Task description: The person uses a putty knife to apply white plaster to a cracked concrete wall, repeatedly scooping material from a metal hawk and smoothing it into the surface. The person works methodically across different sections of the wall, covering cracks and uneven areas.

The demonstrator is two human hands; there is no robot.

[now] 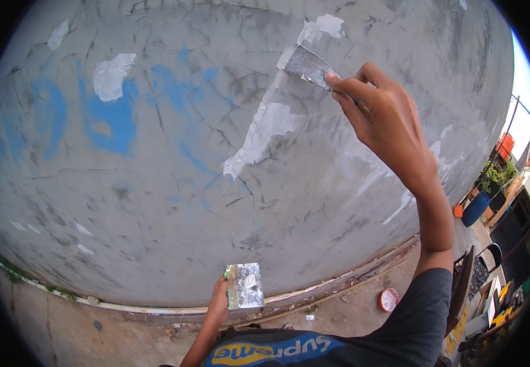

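Observation:
A cracked grey wall (185, 214) carries faded blue paint marks and white filler patches (259, 134). High on it, my right hand (384, 122) grips a flat metal scraper (307, 64), whose blade lies against a narrow vertical strip of filler. Low in the view, my left hand (219, 300) holds a square, scuffed metal plate (243, 290) with a small white dollop on it, held out in front of my dark shirt.
A round red container (388, 299) sits on the concrete ground (356, 293) by the wall's foot. At the right are a blue barrel (474, 208), an orange object (458, 211), plants (497, 174) and a cluttered pile of chairs, boards and other items (485, 287).

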